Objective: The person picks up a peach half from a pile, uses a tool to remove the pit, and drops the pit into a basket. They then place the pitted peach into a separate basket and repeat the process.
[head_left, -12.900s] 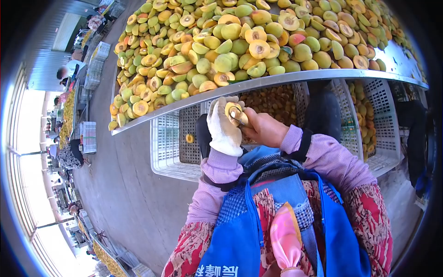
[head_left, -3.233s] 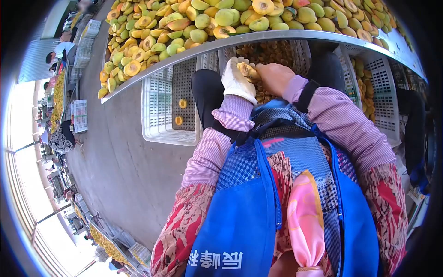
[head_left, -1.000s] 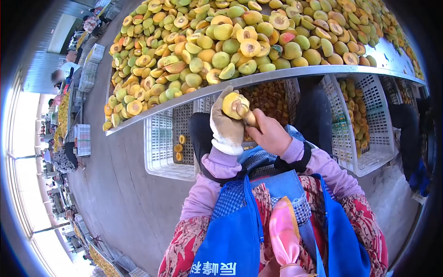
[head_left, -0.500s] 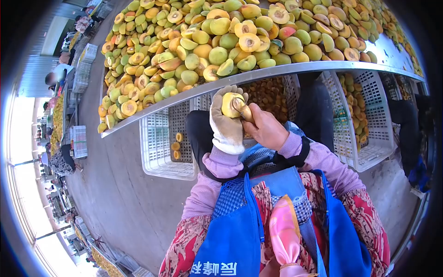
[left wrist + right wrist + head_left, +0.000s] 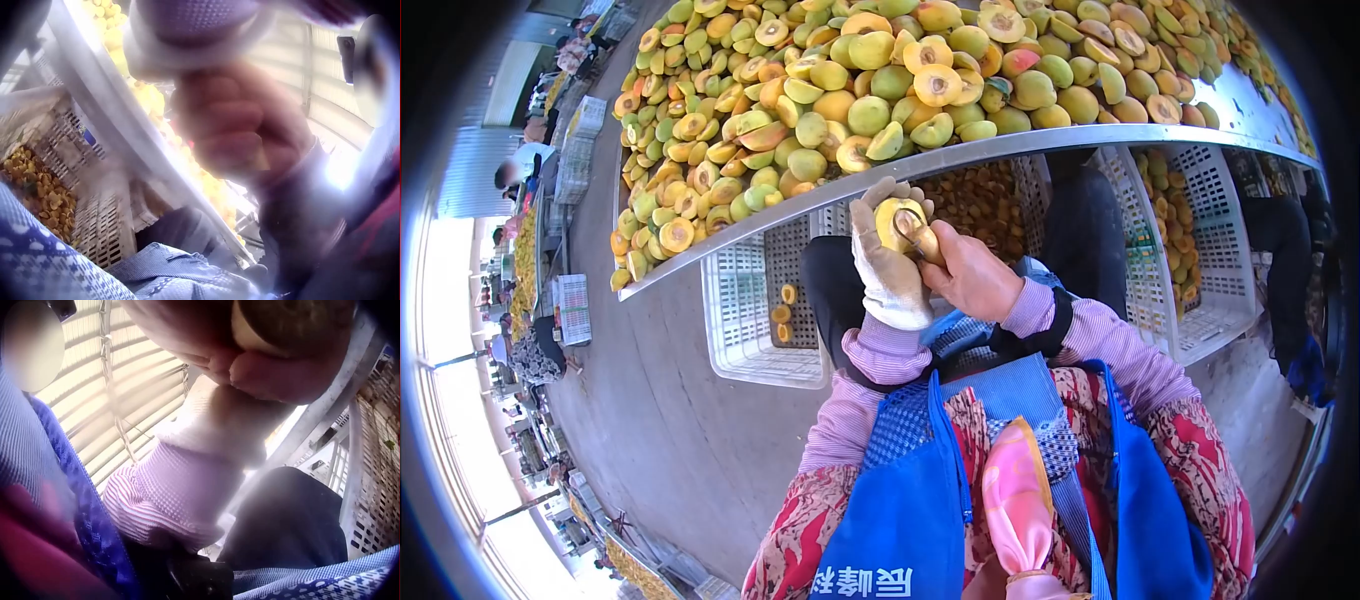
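My left hand [image 5: 887,265], in a white glove with a tan palm, grips a yellow peach half [image 5: 887,226] below the table's edge in the head view. Its cut face is turned up, with a brownish centre. My bare right hand [image 5: 978,278] grips a pitting knife [image 5: 928,243] by its short wooden handle. The knife's curved metal loop lies at the fruit's centre. In the right wrist view, the butt of the wooden handle [image 5: 290,322] shows in the curled fingers. The right hand [image 5: 228,125] is blurred in the left wrist view; the fruit is hidden there.
A metal-edged table [image 5: 960,158] bears a heap of halved peaches [image 5: 800,120]. Beneath it, one white crate [image 5: 735,330] holds a dark perforated tray with three fruit pieces [image 5: 781,313]. Another crate [image 5: 1032,205] and a right-hand crate [image 5: 1220,260] hold more fruit. People work at tables on the left.
Over the last second the peach half has turned in the left hand, and the knife's loop has shifted across it. Fruit pieces in the left crate went from one to three since 12.9 s ago.
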`<state>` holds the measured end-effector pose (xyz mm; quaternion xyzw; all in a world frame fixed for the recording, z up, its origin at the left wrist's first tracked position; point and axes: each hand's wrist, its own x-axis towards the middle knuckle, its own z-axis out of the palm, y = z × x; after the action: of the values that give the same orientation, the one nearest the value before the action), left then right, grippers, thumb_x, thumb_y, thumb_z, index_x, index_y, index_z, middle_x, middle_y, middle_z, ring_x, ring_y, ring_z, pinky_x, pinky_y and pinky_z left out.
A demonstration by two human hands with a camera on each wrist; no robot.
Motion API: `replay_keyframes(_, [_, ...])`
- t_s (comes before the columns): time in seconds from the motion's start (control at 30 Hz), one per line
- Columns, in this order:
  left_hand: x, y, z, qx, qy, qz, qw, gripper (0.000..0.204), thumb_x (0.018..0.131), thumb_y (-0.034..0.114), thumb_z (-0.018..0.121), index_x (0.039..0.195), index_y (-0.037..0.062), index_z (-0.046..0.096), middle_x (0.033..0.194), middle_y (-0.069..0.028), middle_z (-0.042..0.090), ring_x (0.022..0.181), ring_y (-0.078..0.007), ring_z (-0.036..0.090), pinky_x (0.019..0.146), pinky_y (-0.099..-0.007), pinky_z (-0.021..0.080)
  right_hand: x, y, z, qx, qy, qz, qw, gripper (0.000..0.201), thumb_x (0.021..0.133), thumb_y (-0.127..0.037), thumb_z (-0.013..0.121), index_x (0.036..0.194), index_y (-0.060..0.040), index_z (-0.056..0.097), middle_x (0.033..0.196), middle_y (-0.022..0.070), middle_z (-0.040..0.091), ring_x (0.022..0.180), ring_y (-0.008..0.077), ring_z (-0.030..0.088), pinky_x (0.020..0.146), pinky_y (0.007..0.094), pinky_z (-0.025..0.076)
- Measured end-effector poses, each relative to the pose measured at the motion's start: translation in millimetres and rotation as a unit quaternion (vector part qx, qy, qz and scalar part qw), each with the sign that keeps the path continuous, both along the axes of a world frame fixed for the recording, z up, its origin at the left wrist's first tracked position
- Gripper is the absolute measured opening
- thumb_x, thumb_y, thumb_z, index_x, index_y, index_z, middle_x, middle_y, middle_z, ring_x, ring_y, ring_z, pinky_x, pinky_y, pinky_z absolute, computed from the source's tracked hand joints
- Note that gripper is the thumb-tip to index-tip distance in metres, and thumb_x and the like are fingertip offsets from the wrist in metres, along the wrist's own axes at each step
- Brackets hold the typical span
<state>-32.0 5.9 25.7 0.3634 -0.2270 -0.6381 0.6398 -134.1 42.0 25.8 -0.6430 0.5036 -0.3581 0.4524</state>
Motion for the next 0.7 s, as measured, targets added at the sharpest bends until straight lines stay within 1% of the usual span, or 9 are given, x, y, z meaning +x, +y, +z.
replay_keyframes(0.1, [7.7,-2.0,-2.1,-0.045,-0.099,-0.015,0.994,0.043,0.094,0.041,0.039,0.097,0.0003,0.054,0.086,-0.0102,0.058,0.080,-0.0222,0.059,0.075,-0.0349,0.051,0.2,-3.6,-4.8,0.003,-0.031,0.022,0.999,0.026,0.079,-0.012,0.055,0.091,0.0044,0.039,0.076,0.0285,0.054,0.077,0.0453,0.055,0.065,0.0436,0.045])
replay_keyframes(0.23, [11.3,-6.5,-1.9,-0.033,-0.094,-0.011,0.995,0.040,0.093,0.038,0.041,0.092,0.0003,0.056,0.084,-0.0107,0.059,0.077,-0.0217,0.059,0.073,-0.0338,0.051,-2.5,-11.3,-1.7,0.044,-0.011,0.045,0.998,0.025,0.077,-0.010,0.054,0.090,0.0051,0.039,0.076,0.0281,0.054,0.077,0.0450,0.056,0.066,0.0435,0.046])
replay_keyframes(0.3, [12.8,-7.3,-4.2,0.011,-0.023,-0.024,0.999,0.038,0.093,0.036,0.042,0.092,0.0009,0.056,0.086,-0.0114,0.060,0.076,-0.0212,0.059,0.072,-0.0328,0.051,-3.3,-12.2,-5.8,0.042,0.029,0.061,0.997,0.027,0.077,-0.008,0.055,0.099,0.0020,0.043,0.078,0.0244,0.057,0.074,0.0391,0.058,0.065,0.0386,0.046])
replay_keyframes(0.43, [13.6,-3.5,-4.3,-0.017,-0.092,-0.001,0.996,0.039,0.095,0.038,0.035,0.090,0.0036,0.053,0.082,-0.0105,0.058,0.074,-0.0208,0.056,0.070,-0.0319,0.048,1.5,-9.5,-1.0,0.038,-0.011,0.062,0.997,0.024,0.076,-0.007,0.053,0.092,0.0034,0.040,0.077,0.0290,0.055,0.078,0.0449,0.056,0.066,0.0445,0.045])
replay_keyframes(0.53, [14.1,-0.9,-2.1,-0.067,-0.080,-0.020,0.994,0.035,0.093,0.034,0.043,0.095,0.0011,0.055,0.091,-0.0097,0.059,0.083,-0.0202,0.058,0.076,-0.0317,0.049,1.0,-7.1,-0.8,0.022,-0.039,0.047,0.998,0.024,0.076,-0.008,0.053,0.093,0.0025,0.039,0.077,0.0295,0.055,0.078,0.0454,0.055,0.065,0.0453,0.045])
replay_keyframes(0.6, [8.3,-2.1,0.7,-0.027,0.004,-0.015,1.000,0.035,0.093,0.034,0.043,0.099,0.0007,0.054,0.100,-0.0099,0.057,0.093,-0.0197,0.055,0.083,-0.0310,0.046,-3.7,-9.2,2.3,0.038,-0.003,0.020,0.999,0.026,0.076,-0.009,0.053,0.094,0.0023,0.038,0.078,0.0297,0.055,0.079,0.0461,0.054,0.066,0.0457,0.045])
replay_keyframes(0.63, [11.2,-1.9,-7.0,-0.149,-0.256,-0.059,0.953,0.035,0.092,0.033,0.046,0.103,0.0009,0.053,0.107,-0.0103,0.055,0.099,-0.0196,0.052,0.088,-0.0310,0.043,-5.4,-8.5,0.7,0.051,0.005,0.017,0.999,0.026,0.076,-0.009,0.053,0.094,0.0022,0.038,0.077,0.0295,0.055,0.079,0.0460,0.054,0.066,0.0459,0.044])
replay_keyframes(0.67, [14.5,-2.0,-11.7,-0.150,-0.255,-0.058,0.954,0.035,0.092,0.033,0.046,0.103,0.0009,0.053,0.107,-0.0103,0.055,0.099,-0.0196,0.052,0.088,-0.0310,0.043,-5.9,-8.4,-1.6,0.050,0.006,0.016,0.999,0.026,0.076,-0.009,0.053,0.094,0.0022,0.038,0.077,0.0295,0.055,0.079,0.0460,0.054,0.066,0.0459,0.044])
replay_keyframes(0.7, [17.9,-4.3,-12.9,-0.093,-0.136,-0.075,0.983,0.034,0.092,0.033,0.047,0.102,0.0010,0.053,0.106,-0.0106,0.055,0.098,-0.0198,0.052,0.087,-0.0317,0.043,-7.0,-9.3,-3.0,0.035,0.019,0.028,0.999,0.026,0.076,-0.009,0.053,0.095,0.0022,0.038,0.077,0.0293,0.055,0.078,0.0459,0.054,0.066,0.0459,0.044])
